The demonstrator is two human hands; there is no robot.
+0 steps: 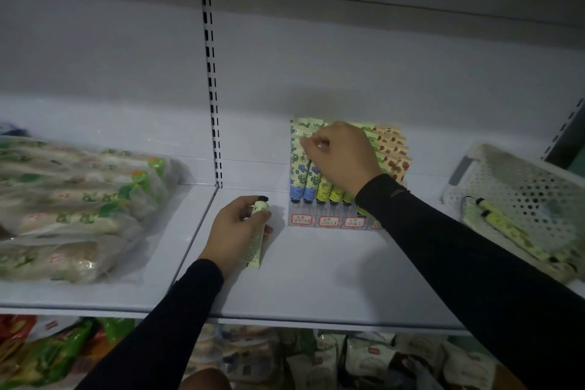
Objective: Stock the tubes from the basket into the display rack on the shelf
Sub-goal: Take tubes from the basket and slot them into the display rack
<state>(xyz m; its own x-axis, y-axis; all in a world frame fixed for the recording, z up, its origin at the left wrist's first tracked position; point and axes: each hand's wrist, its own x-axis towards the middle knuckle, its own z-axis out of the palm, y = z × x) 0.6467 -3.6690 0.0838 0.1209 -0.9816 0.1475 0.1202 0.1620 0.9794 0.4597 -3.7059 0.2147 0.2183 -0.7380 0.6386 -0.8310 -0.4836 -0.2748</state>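
A clear display rack (329,222) with red-edged price labels stands on the white shelf (316,279). Upright tubes fill it: blue-flowered (297,168), yellow-green (323,190) and red-patterned (395,155). My right hand (342,158) is over the rack, fingers curled and pinching the top edge of a tube in the middle rows. My left hand (237,231) rests on the shelf left of the rack and grips a pale green tube (258,231) with a black cap pointing away from me. A white perforated basket (522,187) at the right holds several more pale green tubes (506,225).
Clear bags of packaged food (79,206) lie on the shelf's left bay, past a slotted upright post (213,104). The lower shelf holds several snack packs (348,358). Bare shelf surface lies between my arms in front of the rack.
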